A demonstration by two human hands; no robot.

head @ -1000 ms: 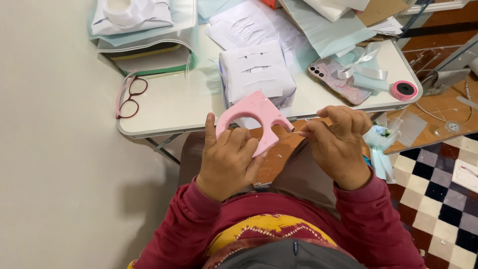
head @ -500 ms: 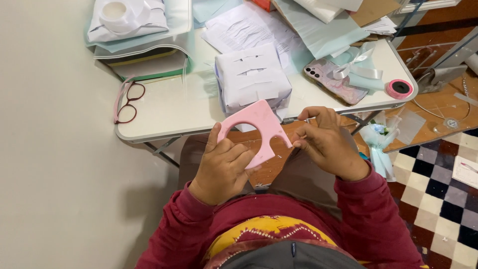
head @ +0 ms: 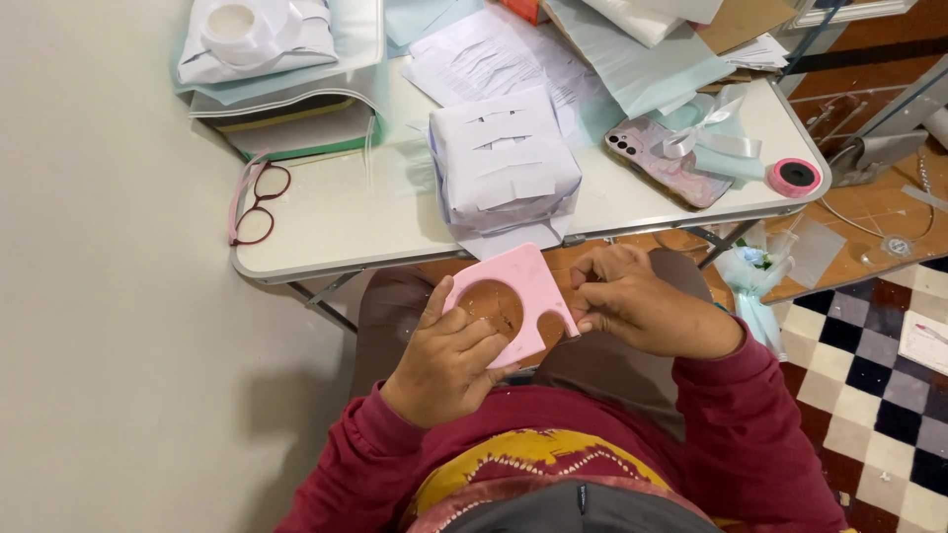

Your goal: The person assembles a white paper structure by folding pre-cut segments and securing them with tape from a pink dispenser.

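Seen from above, a seated person holds a flat pink plate [head: 523, 296] over their lap, just below the edge of a white bench [head: 336, 227]. The left hand [head: 449, 360] grips the plate's lower left corner, thumb on top. The right hand [head: 637, 306] pinches its right edge with closed fingertips. The plate is smooth and rigid-looking, roughly square with rounded corners, with a large round hole and a smaller notch. On the bench lie red-framed glasses [head: 255, 197], a paper-wrapped bundle [head: 504, 163], a phone [head: 662, 158] and a pink tape roll [head: 795, 176].
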